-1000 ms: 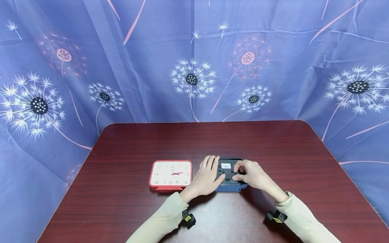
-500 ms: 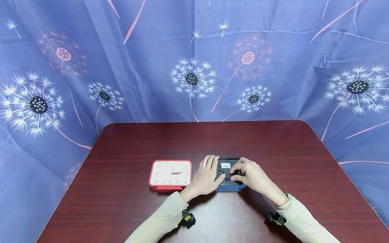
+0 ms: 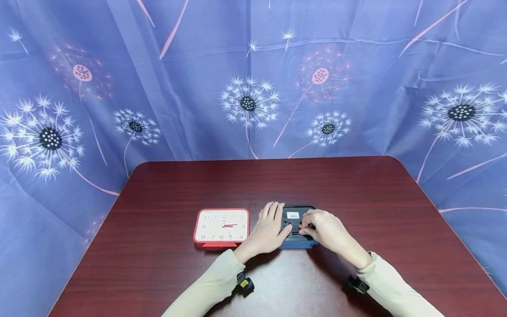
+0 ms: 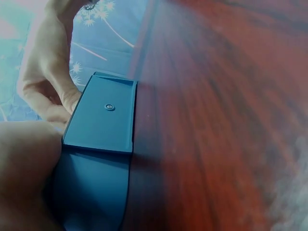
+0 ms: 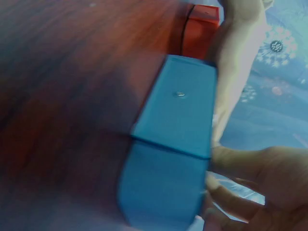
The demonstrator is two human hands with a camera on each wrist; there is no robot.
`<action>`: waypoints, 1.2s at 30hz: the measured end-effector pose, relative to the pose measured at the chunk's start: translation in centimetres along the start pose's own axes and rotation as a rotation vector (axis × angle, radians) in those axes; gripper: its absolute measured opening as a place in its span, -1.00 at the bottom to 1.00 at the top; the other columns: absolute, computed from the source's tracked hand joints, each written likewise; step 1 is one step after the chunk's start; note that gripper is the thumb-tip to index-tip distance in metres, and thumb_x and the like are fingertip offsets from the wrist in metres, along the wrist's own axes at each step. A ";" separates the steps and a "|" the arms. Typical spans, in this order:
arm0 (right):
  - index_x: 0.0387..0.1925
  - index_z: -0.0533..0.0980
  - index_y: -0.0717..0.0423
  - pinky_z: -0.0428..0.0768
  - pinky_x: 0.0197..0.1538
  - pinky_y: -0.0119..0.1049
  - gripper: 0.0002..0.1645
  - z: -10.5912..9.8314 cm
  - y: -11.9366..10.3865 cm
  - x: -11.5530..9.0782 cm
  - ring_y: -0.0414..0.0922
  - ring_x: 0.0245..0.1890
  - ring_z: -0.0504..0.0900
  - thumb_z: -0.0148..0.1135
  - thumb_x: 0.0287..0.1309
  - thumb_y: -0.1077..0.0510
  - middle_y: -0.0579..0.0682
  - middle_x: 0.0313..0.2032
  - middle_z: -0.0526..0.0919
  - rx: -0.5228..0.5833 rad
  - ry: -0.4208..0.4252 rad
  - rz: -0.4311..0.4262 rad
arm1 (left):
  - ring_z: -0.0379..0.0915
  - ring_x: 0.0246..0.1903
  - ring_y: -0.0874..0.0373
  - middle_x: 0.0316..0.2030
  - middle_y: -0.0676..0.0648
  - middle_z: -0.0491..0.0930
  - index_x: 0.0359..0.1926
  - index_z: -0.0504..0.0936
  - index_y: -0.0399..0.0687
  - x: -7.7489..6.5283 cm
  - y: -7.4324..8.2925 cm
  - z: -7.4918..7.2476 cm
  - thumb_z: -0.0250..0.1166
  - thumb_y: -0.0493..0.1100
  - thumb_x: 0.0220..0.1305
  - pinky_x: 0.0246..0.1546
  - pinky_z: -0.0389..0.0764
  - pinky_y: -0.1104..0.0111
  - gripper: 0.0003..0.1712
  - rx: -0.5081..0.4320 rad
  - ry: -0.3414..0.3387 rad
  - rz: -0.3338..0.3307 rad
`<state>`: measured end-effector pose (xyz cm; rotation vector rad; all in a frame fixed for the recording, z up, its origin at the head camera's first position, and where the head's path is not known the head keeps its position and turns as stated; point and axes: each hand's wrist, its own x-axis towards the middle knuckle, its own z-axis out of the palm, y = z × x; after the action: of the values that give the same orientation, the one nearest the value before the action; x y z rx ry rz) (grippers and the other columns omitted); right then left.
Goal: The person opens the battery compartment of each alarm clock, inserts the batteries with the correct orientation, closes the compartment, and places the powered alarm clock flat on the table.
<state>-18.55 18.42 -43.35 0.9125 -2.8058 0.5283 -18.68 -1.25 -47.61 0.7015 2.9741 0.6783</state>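
A blue alarm clock (image 3: 296,243) lies face down on the table, its black back with a white barcode label (image 3: 293,215) and small knobs facing up. My left hand (image 3: 266,229) lies across the clock's left end with straight fingers, the thumb resting on the back panel. Over the right part of the back, my right hand (image 3: 326,229) has curled fingers, thumb and forefinger pinching at a small knob that they mostly hide. The clock's blue underside (image 4: 101,115) with one screw shows in the left wrist view; in the right wrist view the fingertips (image 5: 216,163) are at its edge.
Left of my left hand, a red alarm clock (image 3: 222,226) lies face up with a white dial. Both stand on a dark red wooden table (image 3: 158,189). Behind it hangs a blue curtain (image 3: 190,88) with dandelion prints.
My right hand has shifted slightly left over the clock's back, and its thumb and forefinger have drawn closer together. The left hand and both clocks keep their places.
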 end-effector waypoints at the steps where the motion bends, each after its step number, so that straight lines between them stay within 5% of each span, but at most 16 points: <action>1: -0.59 0.62 -0.09 0.48 -0.46 -0.45 -0.84 0.1 0.2 0.1 -0.33 -0.52 0.50 0.50 -0.10 0.13 -0.24 -0.49 0.59 0.031 0.000 0.022 | -0.08 0.45 -0.11 0.42 -0.24 0.12 0.46 0.04 -0.23 0.0 0.0 0.0 -0.08 0.11 0.45 0.42 0.08 0.00 -0.25 0.000 -0.003 -0.004; 7: -0.54 0.59 -0.07 0.38 -0.33 -0.35 -0.73 0.5 1.6 0.6 -0.21 -0.42 0.40 0.60 -0.27 0.09 -0.10 -0.44 0.55 0.235 -0.043 0.246 | -0.09 0.46 -0.09 0.43 -0.23 0.11 0.47 0.03 -0.21 0.0 0.0 0.2 -0.04 0.11 0.45 0.41 0.10 -0.03 -0.25 -0.026 -0.022 -0.016; 12: -0.13 0.49 0.13 0.47 -0.18 -0.11 -0.33 0.0 1.8 1.4 0.00 -0.23 0.47 0.65 -0.34 0.06 0.12 -0.23 0.55 0.256 -0.112 0.380 | -0.08 0.45 -0.10 0.42 -0.25 0.12 0.46 0.05 -0.24 0.1 0.1 -0.2 0.02 0.08 0.43 0.39 0.11 -0.05 -0.24 -0.054 -0.021 -0.022; 17: 0.18 0.39 0.25 0.48 0.01 0.06 0.03 -0.2 1.8 2.4 0.14 -0.02 0.45 0.67 -0.40 0.02 0.26 -0.03 0.54 0.225 -0.182 0.405 | -0.09 0.45 -0.10 0.42 -0.26 0.12 0.45 0.06 -0.25 0.3 0.1 -0.4 0.05 0.06 0.42 0.39 0.10 -0.05 -0.24 -0.078 -0.011 -0.023; 26: -0.08 0.49 0.14 0.46 -0.06 -0.09 -0.16 -0.2 2.2 3.6 0.03 -0.13 0.33 0.71 -0.53 0.08 0.18 -0.19 0.51 0.248 -0.249 0.401 | -0.06 0.44 -0.12 0.39 -0.22 0.16 0.43 0.11 -0.18 0.4 0.1 -0.1 0.11 0.02 0.37 0.38 0.12 -0.05 -0.26 -0.108 -0.001 -0.034; 36: -0.07 0.50 0.12 0.43 -0.08 -0.11 -0.19 0.0 2.8 3.2 0.03 -0.11 0.32 0.69 -0.49 0.07 0.16 -0.17 0.57 0.279 -0.218 0.349 | -0.08 0.45 -0.12 0.40 -0.20 0.15 0.44 0.09 -0.21 0.3 0.0 0.4 0.02 -0.01 0.43 0.42 0.06 -0.01 -0.31 -0.056 0.023 -0.037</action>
<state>-22.79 18.77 -43.34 0.5444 -3.1676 0.9390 -18.85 -0.96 -47.90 0.6387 2.9682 0.7689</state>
